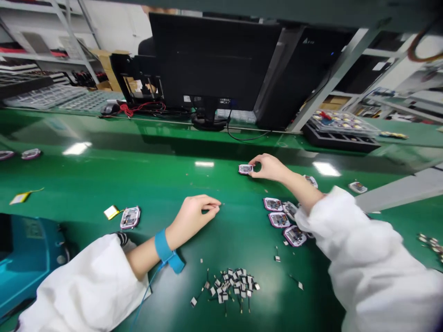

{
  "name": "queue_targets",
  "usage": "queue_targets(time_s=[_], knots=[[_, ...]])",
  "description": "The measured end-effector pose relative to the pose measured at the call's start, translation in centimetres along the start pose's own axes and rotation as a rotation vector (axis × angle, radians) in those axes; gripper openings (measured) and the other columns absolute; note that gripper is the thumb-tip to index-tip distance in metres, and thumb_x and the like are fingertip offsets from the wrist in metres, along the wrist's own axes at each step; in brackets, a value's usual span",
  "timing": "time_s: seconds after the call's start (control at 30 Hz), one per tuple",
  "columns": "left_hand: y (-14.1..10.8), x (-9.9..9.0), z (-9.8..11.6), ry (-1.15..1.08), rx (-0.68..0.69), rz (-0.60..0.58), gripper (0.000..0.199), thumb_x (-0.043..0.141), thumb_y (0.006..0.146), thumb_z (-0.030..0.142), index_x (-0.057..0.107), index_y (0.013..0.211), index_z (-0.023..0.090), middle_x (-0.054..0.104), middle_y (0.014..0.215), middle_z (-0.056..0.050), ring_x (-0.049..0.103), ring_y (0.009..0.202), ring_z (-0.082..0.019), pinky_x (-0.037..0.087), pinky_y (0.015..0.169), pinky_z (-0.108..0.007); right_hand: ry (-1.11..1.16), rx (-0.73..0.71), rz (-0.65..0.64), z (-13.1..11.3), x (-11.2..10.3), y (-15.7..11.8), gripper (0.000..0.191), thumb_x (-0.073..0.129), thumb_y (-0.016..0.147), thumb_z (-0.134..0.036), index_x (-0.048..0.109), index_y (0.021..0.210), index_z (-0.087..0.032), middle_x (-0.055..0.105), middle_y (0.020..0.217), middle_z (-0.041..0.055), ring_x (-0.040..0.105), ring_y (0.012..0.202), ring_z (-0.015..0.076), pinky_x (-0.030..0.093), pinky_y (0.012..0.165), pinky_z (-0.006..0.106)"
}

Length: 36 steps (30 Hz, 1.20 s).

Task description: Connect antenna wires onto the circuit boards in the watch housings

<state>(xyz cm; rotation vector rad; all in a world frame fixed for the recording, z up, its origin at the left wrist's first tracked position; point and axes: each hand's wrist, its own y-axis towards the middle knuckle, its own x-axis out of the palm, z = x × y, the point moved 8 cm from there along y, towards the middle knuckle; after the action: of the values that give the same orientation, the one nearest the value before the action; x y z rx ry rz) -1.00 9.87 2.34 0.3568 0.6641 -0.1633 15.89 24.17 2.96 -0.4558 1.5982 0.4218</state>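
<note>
Rounded-square device (245, 169) was over far part of green table (159, 180), edge pinched in grip of my right hand (272, 167). My left hand (192, 214) was nearer, thumb and fingertips close together; could not tell whether they held anything. Similar devices (278, 220) lay near my right arm (304, 186). Small wired parts (235, 282) lay heaped closer to me. Blue wrist strap (162, 246) circled my left arm (143, 258). Monitor (214, 60) stood beyond.

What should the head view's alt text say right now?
A person's right-hand grip holds a small rounded device at a green bench. The left-hand grip is beyond a pile of small wired parts; more devices lie near the right forearm.
</note>
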Motion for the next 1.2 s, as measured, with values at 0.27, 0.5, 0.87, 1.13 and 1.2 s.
queue_targets(time_s=[0.27, 0.5, 0.87, 1.13, 1.2], knots=[[0.8, 2.2, 2.7, 0.091, 0.168, -0.104, 0.011, 0.056, 0.077, 0.016, 0.066, 0.08, 0.017, 0.067, 0.081, 0.0, 0.062, 0.075, -0.011, 0.048, 0.072, -0.02, 0.267, -0.207, 0.047, -8.3, 2.6, -9.7, 0.027, 0.06, 0.066, -0.028, 0.059, 0.089, -0.016, 0.061, 0.088, 0.0035, 0.051, 0.083, 0.017, 0.044, 0.078, 0.031], [0.1, 5.7, 4.1, 0.368, 0.46, -0.232, 0.016, 0.048, 0.083, 0.017, 0.064, 0.083, 0.016, 0.064, 0.085, -0.002, 0.06, 0.077, -0.013, 0.048, 0.07, -0.023, 0.414, -0.237, 0.114, -7.7, 3.7, -10.2, 0.03, 0.061, 0.069, -0.032, 0.057, 0.093, -0.017, 0.06, 0.091, 0.0036, 0.052, 0.081, 0.0148, 0.043, 0.075, 0.03], [0.0, 5.9, 4.5, 0.501, 0.471, -0.219, 0.021, 0.041, 0.086, 0.019, 0.061, 0.084, 0.022, 0.063, 0.085, 0.001, 0.059, 0.078, -0.013, 0.049, 0.067, -0.022, 0.456, -0.283, 0.196, -7.7, 3.3, -10.3, 0.025, 0.059, 0.069, -0.03, 0.056, 0.089, -0.015, 0.061, 0.088, 0.0062, 0.054, 0.08, 0.0178, 0.045, 0.071, 0.033], [0.2, 5.7, 4.7, 0.514, 0.454, -0.174, 0.015, 0.045, 0.085, 0.022, 0.06, 0.085, 0.022, 0.063, 0.084, 0.0, 0.059, 0.075, -0.013, 0.049, 0.064, -0.023, 0.423, -0.258, 0.184, -7.6, 3.4, -10.2, 0.024, 0.058, 0.069, -0.032, 0.056, 0.087, -0.016, 0.059, 0.085, 0.003, 0.055, 0.081, 0.0177, 0.046, 0.072, 0.033], [0.1, 5.8, 4.6, 0.525, 0.452, -0.185, 0.015, 0.044, 0.085, 0.022, 0.059, 0.085, 0.021, 0.063, 0.085, -0.001, 0.059, 0.075, -0.014, 0.049, 0.064, -0.024, 0.413, -0.258, 0.183, -7.6, 3.5, -10.2, 0.025, 0.057, 0.07, -0.034, 0.056, 0.087, -0.017, 0.058, 0.084, 0.002, 0.056, 0.083, 0.0179, 0.046, 0.073, 0.034]])
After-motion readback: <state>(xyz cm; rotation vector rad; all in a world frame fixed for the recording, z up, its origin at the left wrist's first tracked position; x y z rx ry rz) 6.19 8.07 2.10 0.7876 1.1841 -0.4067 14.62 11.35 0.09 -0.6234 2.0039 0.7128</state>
